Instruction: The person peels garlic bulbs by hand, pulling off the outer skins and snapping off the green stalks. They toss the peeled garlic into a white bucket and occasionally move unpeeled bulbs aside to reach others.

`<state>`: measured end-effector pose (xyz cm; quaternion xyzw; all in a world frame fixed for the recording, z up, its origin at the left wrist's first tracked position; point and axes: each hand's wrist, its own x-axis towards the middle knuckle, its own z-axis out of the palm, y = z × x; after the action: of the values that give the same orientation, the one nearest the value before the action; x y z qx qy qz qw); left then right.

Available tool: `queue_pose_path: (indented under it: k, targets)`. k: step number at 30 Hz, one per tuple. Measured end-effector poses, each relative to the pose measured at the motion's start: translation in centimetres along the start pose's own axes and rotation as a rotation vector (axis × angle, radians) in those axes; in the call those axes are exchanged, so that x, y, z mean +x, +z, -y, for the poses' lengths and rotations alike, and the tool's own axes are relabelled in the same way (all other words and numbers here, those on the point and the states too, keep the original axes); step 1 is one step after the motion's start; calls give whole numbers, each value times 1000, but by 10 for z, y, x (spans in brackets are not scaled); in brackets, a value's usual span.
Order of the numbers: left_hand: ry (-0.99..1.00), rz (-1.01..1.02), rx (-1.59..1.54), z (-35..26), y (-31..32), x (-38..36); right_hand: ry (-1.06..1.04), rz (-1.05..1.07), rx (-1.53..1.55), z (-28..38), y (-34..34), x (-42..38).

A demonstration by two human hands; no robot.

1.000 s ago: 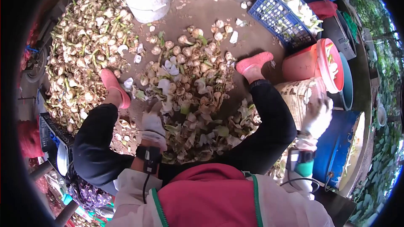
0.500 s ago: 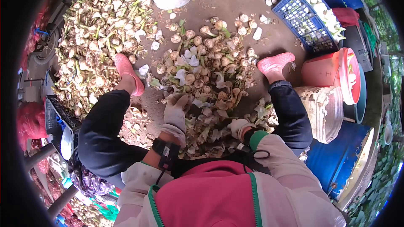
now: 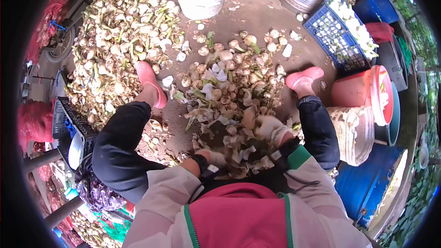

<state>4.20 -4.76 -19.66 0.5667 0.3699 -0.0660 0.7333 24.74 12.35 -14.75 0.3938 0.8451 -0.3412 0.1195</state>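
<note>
Left hand [image 3: 216,158]: drawn back since earlier, blurred; openness and hold cannot be told.
Right hand [image 3: 270,129]: moved forward at the papery skins [image 3: 202,115]; openness, hold unclear.
Garlic bulbs [image 3: 254,78]: heaped on the ground [image 3: 257,11] between pink clogs [image 3: 304,77], beyond both hands.

Left hand [image 3: 215,158] near, right hand [image 3: 271,128] farther out
Both are gloved and kinda blurry tbh, forearms [image 3: 177,181] angled inward.
</note>
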Motion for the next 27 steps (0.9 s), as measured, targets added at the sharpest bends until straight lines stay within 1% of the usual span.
queue_pose_path:
  k: [1, 2, 4, 6, 7, 8, 9, 10, 11, 12, 13, 14, 16, 18, 19, 20, 22, 23, 24, 25, 26, 27]
  targets:
    - [-4, -13, -12, 5, 3, 10, -27, 323, -21, -2, -2, 9]
    - [359, -66, 141, 17, 5, 24, -42, 336, -23, 10, -6, 24]
    - [705, -123, 282, 18, 0, 24, 58, -101, -83, 55, -12, 57]
    - [-40, -424, -249, -22, -23, -13, -66, -417, 70, 85, -13, 102]
    - [-122, -633, -146, -38, -35, -30, -76, -408, 75, 89, -5, 121]
    - [-133, -644, -157, -32, -38, -31, -149, -386, -113, 91, 8, 141]
    - [-125, -888, -348, -21, -41, -29, -227, -368, -300, 94, 17, 156]
    - [-112, -1128, -532, -7, -44, -27, -241, -370, -292, 92, 22, 166]
    - [-64, -1164, -698, 25, -42, -10, -232, -308, -284, 88, 22, 171]
    - [-60, -1165, -695, 26, -47, -12, -216, -244, -281, 91, 10, 168]
    - [86, -1134, -1068, 26, -51, -11, -60, -73, 87, 89, -3, 160]
    - [242, -1065, -1436, 23, -55, -8, -52, -80, 76, 78, -4, 153]
    - [286, -1042, -1391, 19, -65, -8, 145, -20, 1809, 57, -2, 132]
    - [476, -757, -1644, -17, -75, -29, -40, -171, 1614, 69, -22, 82]
    - [487, -700, -1628, -42, -77, -43, -18, -281, 1374, 92, -33, 54]
    - [504, -684, -1612, -67, -76, -51, -106, -367, 983, 99, -29, 35]
    - [743, -756, -1681, -106, -67, -59, -399, -492, 561, 132, -35, -4]
    - [784, -796, -1772, -113, -63, -63, -406, -507, 555, 141, -41, -18]
    - [798, -795, -1756, -103, -62, -57, -354, -565, 471, 149, -46, -29]
    - [850, -791, -1658, -82, -65, -45, -302, -624, 390, 154, -49, -38]
    - [899, -784, -1558, -72, -65, -40, -266, -794, 387, 150, -47, -34]
    - [859, -946, -1525, -80, -54, -49, -199, -733, 319, 161, -61, -45]
